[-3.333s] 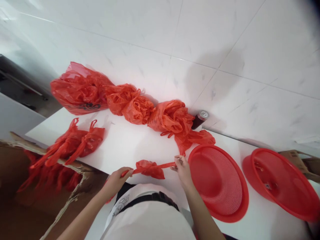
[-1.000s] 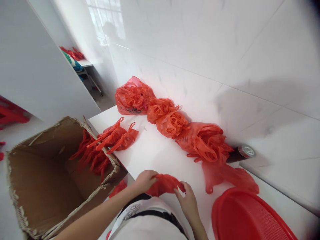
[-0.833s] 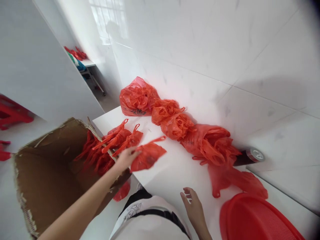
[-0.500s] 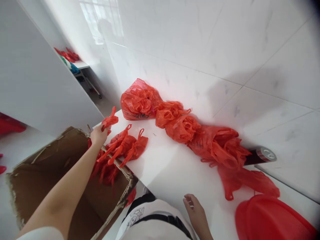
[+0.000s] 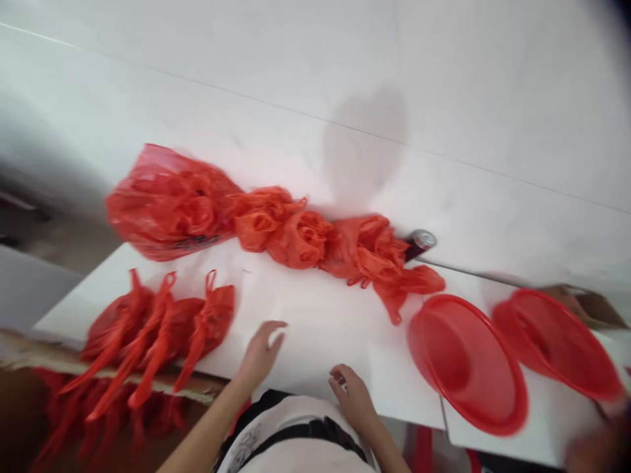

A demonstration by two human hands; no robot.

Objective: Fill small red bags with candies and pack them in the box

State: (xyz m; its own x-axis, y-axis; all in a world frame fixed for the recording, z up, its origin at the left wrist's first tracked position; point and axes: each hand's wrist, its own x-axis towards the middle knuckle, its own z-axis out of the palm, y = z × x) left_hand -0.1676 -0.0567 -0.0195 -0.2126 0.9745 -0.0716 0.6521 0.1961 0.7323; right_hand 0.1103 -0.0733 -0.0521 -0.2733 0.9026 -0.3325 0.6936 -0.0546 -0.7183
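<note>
My left hand (image 5: 262, 350) hovers over the white table (image 5: 305, 315), thumb and fingers apart with nothing between them. Close to my waist, my right hand (image 5: 351, 394) is loosely curled, its fingers not closed together and nothing seen in it. To the left of my left hand, several small tied red plastic bags (image 5: 192, 322) lie in a row along the table edge, their knotted handles hanging toward me. Against the wall stand larger red plastic bags, among them a big one (image 5: 167, 203) at the left and smaller ones (image 5: 300, 240) in the middle.
Below the table's left edge is a cardboard box (image 5: 197, 387) with more red bags (image 5: 113, 414) inside. At the right stand two red basins (image 5: 473, 361) (image 5: 562, 341). A dark can (image 5: 420, 242) leans by the wall. A blurred shape, perhaps another person's hand (image 5: 601, 440), enters at the lower right.
My left hand has let go of a small red bag, now in the row on the table, and moved right over the table. The view has turned right, showing both basins.
</note>
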